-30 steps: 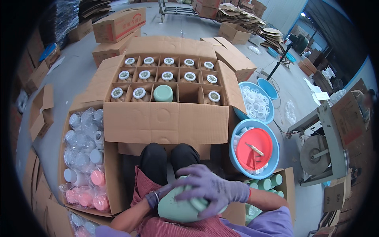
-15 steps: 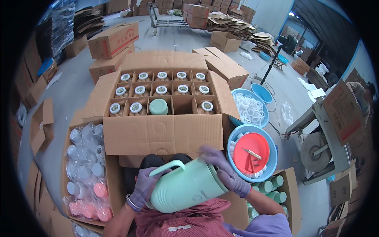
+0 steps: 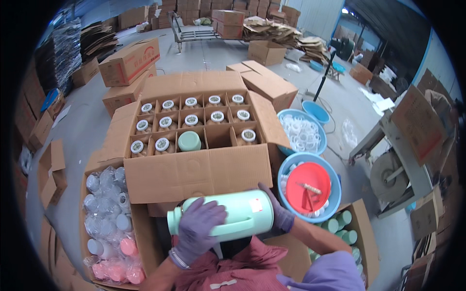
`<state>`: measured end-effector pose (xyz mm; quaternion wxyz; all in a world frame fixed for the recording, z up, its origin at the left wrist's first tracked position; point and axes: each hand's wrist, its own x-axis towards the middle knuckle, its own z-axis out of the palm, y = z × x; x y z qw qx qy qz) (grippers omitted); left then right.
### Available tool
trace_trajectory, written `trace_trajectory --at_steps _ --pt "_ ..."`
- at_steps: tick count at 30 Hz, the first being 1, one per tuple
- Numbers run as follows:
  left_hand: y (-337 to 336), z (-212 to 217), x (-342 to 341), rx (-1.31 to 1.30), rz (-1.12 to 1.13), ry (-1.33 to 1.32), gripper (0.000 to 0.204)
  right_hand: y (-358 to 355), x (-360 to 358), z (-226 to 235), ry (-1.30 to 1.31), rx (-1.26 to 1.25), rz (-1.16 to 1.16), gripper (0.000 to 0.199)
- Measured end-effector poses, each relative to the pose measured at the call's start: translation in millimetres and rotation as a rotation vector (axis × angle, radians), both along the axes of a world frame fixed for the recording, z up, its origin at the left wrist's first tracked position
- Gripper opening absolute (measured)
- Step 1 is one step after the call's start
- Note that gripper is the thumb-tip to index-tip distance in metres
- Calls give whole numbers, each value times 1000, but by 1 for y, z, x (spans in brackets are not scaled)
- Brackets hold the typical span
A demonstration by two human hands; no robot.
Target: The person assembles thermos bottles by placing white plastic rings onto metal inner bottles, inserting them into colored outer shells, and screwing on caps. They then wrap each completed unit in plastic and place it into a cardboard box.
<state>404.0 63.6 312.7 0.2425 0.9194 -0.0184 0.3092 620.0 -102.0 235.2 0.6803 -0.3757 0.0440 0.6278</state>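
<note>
Thermos flask [image 3: 242,206] levelled and rolled since half a second ago; handle [image 3: 236,227] swung from far side to near side

Largest first:
- Divided carton [image 3: 199,172]: flaps out, beyond the flask. White-capped bottles [image 3: 191,120] sit in the cells, plus one pale green rounded top [image 3: 189,141] in the near row.
- Left carton [image 3: 142,233]: bagged plastic cups [image 3: 104,213], whitish and pink.
- Right carton [image 3: 366,233]: green cups [image 3: 343,218], partly behind the right forearm.
- Near blue basin [image 3: 336,182]: red dish [image 3: 315,172] inside, over small white parts.
- Far blue basin [image 3: 323,133]: white rings [image 3: 298,133], just beyond the near one.
- Flask: pale green, lying crosswise above the lap, narrow end left, wide base right, near edge of divided carton just beyond.
- Left hand [image 3: 199,230]: gloved, wrapped over the body toward the narrow end, spread about as wide as the flask.
- Right hand [image 3: 281,213]: gloved, cupped against the base; underside fingers hidden, so can't tell how far they wrap.
- Tan-handled tool [image 3: 310,188]: on the red dish.
- White sticker [image 3: 256,205]: on the flask, toward the base.
</note>
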Motion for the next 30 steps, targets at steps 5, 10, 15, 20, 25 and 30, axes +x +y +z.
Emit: trace_trajectory --at_steps 5,10,15,20,25,30 --pt "28 -21 -14 -1523 64 340 20 -6 -15 75 -1608 440 214 74" --pt "-16 -47 1 -871 262 5 21 -3 -11 64 -788 96 163 64" --pt "-34 -73 -34 -1137 359 -4 30 33 11 57 -1488 304 448 59" --pt "-14 -82 -82 -681 242 325 62 46 -20 35 -1724 590 695 60" --pt "-8 -47 -90 -1222 109 559 69 47 -77 61 -1917 408 737 58" --pt "-34 -40 -70 -1430 264 464 54 29 -45 29 -1509 295 287 53"
